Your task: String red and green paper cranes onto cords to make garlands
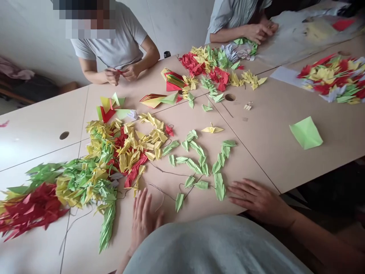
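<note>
The fingers of the left hand [142, 213] are straight and lie close together, with the thumb apart and nothing gripped. Those of the right hand [261, 201] stretch flat over the table [256, 118], slightly spread, also gripping nothing; their tips are just beside the string of green origami cranes [219, 186]. That string lies in a loose, winding line on the tabletop between and beyond the two hands, its dark thread [162, 170] showing in places.

Beyond it sits a single yellow origami crane [212, 130], and farther right a creased green paper square [307, 133]. Left of the string, a yellow garland [155, 139] curves beside a large heap of green and yellow cranes [91, 175], with a red cluster [34, 213] at its near left.

Across the table, one co-worker's hands [112, 77] hold a small red paper piece [119, 71]; another co-worker's hands [259, 33] meet above a mixed crane pile [224, 57].
</note>
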Motion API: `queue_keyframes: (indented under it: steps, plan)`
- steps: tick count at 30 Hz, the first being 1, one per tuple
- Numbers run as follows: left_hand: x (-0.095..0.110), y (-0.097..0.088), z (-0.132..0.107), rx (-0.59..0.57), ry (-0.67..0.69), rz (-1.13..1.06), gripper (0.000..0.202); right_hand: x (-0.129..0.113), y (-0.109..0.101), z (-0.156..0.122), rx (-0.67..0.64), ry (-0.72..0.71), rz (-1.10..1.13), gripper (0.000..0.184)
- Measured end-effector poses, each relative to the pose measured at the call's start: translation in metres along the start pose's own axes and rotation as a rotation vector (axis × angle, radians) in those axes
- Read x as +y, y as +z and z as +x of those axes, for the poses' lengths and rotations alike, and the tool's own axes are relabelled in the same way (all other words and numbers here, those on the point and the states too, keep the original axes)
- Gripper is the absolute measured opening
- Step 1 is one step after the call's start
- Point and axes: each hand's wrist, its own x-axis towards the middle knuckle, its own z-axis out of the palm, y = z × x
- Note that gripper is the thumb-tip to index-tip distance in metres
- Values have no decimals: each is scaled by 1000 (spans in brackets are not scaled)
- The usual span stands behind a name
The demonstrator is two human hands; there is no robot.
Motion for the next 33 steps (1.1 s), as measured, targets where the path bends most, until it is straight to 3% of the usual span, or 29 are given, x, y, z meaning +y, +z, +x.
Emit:
queue_keyframes:
  steps: [4, 8, 12, 16, 18, 20, 23, 26, 29, 31, 33]
  plan:
    - [7, -7, -4, 105, -176, -43, 82, -8, 8, -6, -13, 113, 9, 54]
    - [21, -6, -3, 127, -289, -71, 78, -13, 19, -11, 46, 163, -55, 45]
    - [32, -7, 17, 99, -183, -90, 72, -13, 19, -10, 52, 181, -7, 46]
    - [40, -4, 57, -57, -108, -159, 44, -5, 4, 1, -84, 233, 148, 59]
    - [40, 5, 76, -64, -52, -193, 33, 2, -7, 13, -170, 177, 232, 64]
    - [37, 15, 91, -147, -11, -167, 31, 11, -18, 26, -256, 137, 287, 68]
    - [33, 24, 102, -227, 37, -147, 34, 22, -32, 43, -304, 178, 358, 52]
    - [28, 24, 101, -250, 8, -164, 25, 27, -38, 57, -224, 321, 451, 28]
    - [23, 19, 95, -236, -44, -157, 21, 20, -33, 77, 16, 441, 542, 20]
    - [20, 16, 91, -243, -73, -107, 21, 10, -25, 95, 179, 408, 561, 20]
    - [17, 13, 89, -264, -78, -58, 21, -3, -16, 113, 208, 281, 540, 24]
